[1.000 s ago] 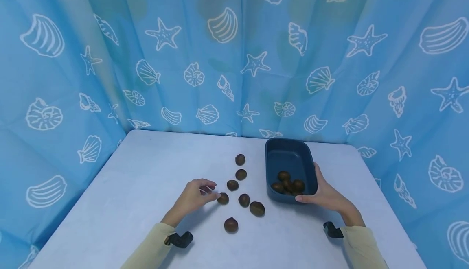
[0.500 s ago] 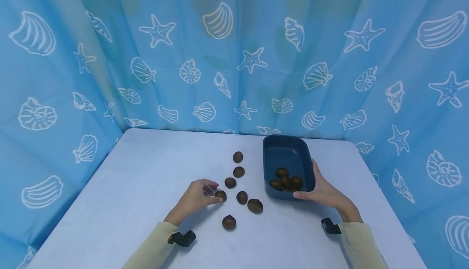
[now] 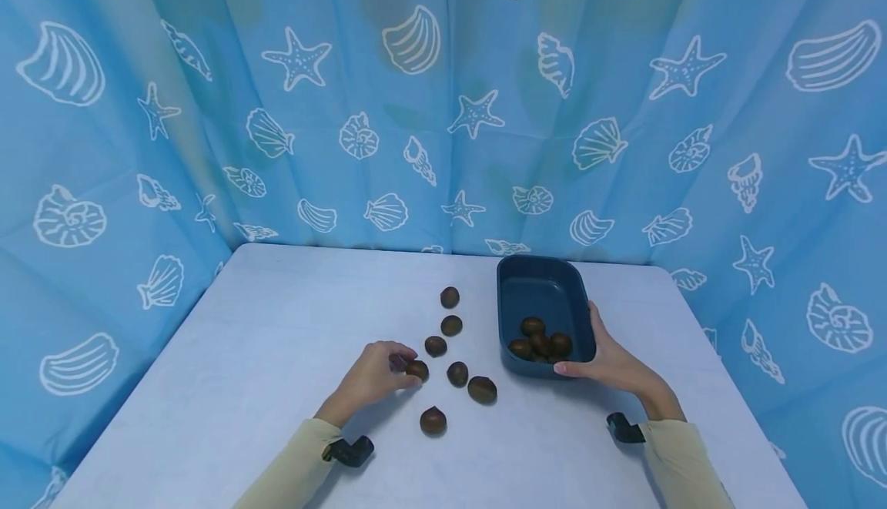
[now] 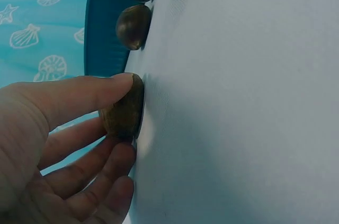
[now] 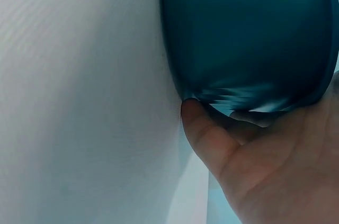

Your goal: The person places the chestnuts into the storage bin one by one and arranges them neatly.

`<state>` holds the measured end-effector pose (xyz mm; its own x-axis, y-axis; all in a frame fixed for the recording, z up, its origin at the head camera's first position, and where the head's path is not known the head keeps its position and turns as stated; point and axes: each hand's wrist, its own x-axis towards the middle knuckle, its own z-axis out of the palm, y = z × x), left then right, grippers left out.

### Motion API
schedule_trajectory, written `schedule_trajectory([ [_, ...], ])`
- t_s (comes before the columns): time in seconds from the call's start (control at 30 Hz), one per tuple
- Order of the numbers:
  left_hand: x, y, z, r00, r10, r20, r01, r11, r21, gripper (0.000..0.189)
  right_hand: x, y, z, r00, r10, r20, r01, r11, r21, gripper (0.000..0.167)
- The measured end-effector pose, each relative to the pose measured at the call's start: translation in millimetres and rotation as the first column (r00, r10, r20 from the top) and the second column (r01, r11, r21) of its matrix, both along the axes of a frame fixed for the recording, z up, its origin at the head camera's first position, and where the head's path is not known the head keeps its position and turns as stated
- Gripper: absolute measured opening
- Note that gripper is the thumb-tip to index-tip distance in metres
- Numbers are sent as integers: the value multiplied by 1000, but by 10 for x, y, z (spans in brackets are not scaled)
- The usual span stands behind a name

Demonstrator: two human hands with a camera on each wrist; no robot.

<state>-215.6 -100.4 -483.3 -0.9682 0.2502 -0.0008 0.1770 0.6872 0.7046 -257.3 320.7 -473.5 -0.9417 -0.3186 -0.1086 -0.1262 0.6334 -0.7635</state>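
My left hand (image 3: 369, 378) is at the middle of the table and pinches a brown chestnut (image 3: 417, 371) between thumb and fingers. In the left wrist view the thumb lies on top of that chestnut (image 4: 124, 113), which sits right at the white cloth. My right hand (image 3: 613, 364) grips the near right corner of a dark blue rectangular box (image 3: 533, 295); its thumb lies along the box's front side. Several chestnuts (image 3: 539, 343) are piled in the near end of the box. In the right wrist view the box wall (image 5: 243, 33) hides most of the right fingers.
Loose chestnuts lie between the hands: three in a line running back (image 3: 436, 346), a pair (image 3: 482, 390) toward the box, and one (image 3: 433, 421) nearest me. A blue shell-patterned curtain (image 3: 416, 108) hangs behind the white table (image 3: 312, 293).
My left hand has moved slightly right, and its thumb and fingers have closed around the chestnut. The right hand stays at the box. The head view has shifted a little.
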Motion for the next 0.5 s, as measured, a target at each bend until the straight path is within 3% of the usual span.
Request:
schedule_trajectory([
  [0.27, -23, 9, -18, 1000, -1, -17, 1, 1000, 18, 29, -3, 5, -33, 1000, -1, -5, 1, 1000, -13, 133],
  [0.5, -29, 30, 110, 999, 22, -40, -18, 996, 91, 27, 5, 13, -29, 1000, -4, -4, 4, 1000, -2, 133],
])
